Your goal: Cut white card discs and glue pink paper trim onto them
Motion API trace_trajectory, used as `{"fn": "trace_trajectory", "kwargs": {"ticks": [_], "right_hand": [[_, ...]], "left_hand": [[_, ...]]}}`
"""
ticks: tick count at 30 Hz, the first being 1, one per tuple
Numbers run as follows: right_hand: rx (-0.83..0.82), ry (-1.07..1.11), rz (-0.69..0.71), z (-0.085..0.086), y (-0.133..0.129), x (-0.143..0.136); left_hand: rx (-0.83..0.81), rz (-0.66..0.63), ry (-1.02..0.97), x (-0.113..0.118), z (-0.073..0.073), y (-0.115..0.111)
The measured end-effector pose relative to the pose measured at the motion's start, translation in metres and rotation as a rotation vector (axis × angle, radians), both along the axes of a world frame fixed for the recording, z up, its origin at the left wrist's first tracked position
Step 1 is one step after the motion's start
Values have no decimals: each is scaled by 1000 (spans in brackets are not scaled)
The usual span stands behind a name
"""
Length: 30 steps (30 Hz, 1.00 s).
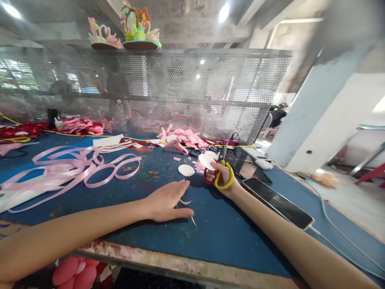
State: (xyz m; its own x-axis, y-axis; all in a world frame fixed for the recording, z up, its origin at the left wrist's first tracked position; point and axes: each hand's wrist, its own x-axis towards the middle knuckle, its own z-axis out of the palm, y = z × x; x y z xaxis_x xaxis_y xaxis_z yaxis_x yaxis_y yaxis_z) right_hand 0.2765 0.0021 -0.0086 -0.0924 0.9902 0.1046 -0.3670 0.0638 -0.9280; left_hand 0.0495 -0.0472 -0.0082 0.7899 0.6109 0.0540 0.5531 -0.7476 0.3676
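My right hand (221, 176) grips a pair of scissors (229, 176) with one yellow and one red handle loop, blades pointing away from me. Between its fingers and thumb is also a white paper oval (207, 161). My left hand (168, 200) lies palm down on the blue table, thumb spread from the fingers, holding nothing. Thin white paper trimmings (194, 220) lie beside and partly under it. Another white oval (186, 170) rests flat on the table just beyond its fingertips.
Loops of pink ribbon (100, 170) and stacked white paper (112, 143) lie left. A pink glue gun (177, 146) sits near a pink ribbon pile (188, 137). A phone (278, 202) with a cable lies right. Behind stands a perforated metal screen (174, 88).
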Motion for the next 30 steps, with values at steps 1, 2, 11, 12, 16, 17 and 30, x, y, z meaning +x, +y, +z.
{"fn": "trace_trajectory", "kwargs": {"ticks": [1, 2, 11, 12, 16, 17, 30], "right_hand": [[-7, 15, -2, -1, 1, 1], [-12, 27, -3, -2, 1, 1], [-43, 57, 24, -3, 1, 1], [-45, 57, 30, -4, 2, 1], [-44, 54, 36, -5, 3, 1], [-45, 52, 36, -6, 3, 1], [-36, 10, 103, -9, 1, 5]], "left_hand": [[4, -35, 5, 2, 1, -1], [8, -69, 6, 5, 3, -3], [4, -345, -37, 44, 4, -33], [7, -369, -50, 50, 4, -38], [37, -477, -98, 76, 1, -59], [52, -502, -104, 83, -1, -64], [-77, -704, -349, 112, 3, -87]]}}
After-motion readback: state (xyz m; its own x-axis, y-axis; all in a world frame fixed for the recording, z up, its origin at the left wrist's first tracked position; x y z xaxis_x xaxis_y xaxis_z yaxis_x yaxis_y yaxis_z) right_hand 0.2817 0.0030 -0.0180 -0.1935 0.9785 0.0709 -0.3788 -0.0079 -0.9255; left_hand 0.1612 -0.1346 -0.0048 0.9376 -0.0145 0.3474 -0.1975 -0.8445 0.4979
